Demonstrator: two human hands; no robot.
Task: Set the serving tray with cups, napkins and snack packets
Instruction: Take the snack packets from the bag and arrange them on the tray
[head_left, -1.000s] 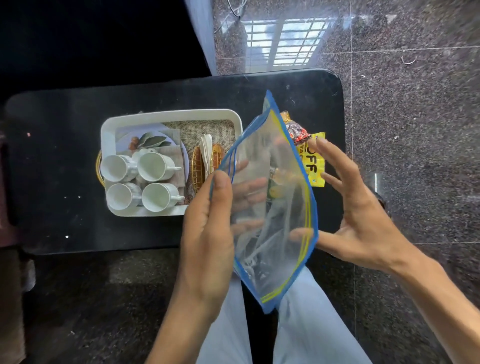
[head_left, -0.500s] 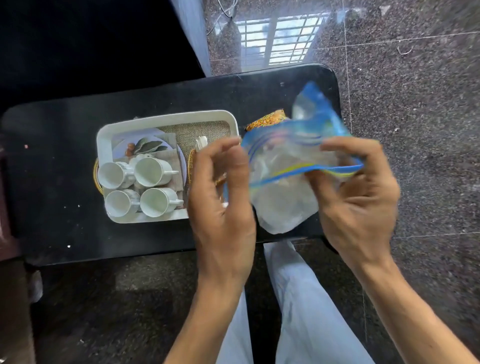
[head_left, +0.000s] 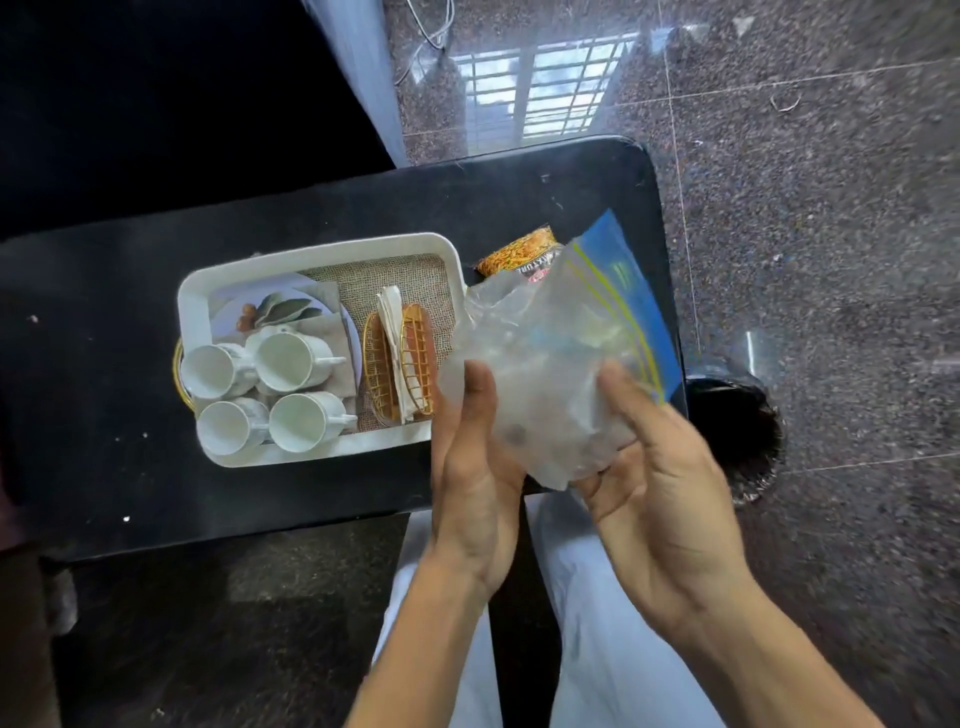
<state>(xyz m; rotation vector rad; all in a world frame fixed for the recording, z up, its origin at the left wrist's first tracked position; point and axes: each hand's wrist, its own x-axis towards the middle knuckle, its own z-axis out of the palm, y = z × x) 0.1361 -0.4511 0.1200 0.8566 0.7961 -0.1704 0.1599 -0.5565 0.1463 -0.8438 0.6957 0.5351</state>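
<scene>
A: Crumpling the clear zip bag (head_left: 550, 364) — left hand (head_left: 467, 493) and right hand (head_left: 670, 483) both pinch it.

B: Snack packet (head_left: 519, 254) lies beyond the fingers, beside the tray (head_left: 322, 249). Probably light, slippery; grip its edges.

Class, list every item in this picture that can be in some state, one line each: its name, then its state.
zip bag: crumpled, held by both hands above the table edge
left hand: gripping the bag
right hand: gripping the bag
four white cups: upright, empty, on the tray
white tray: flat on the black table
napkins: standing in the gold wire holder
snack packet: lying off the tray, partly hidden
</scene>
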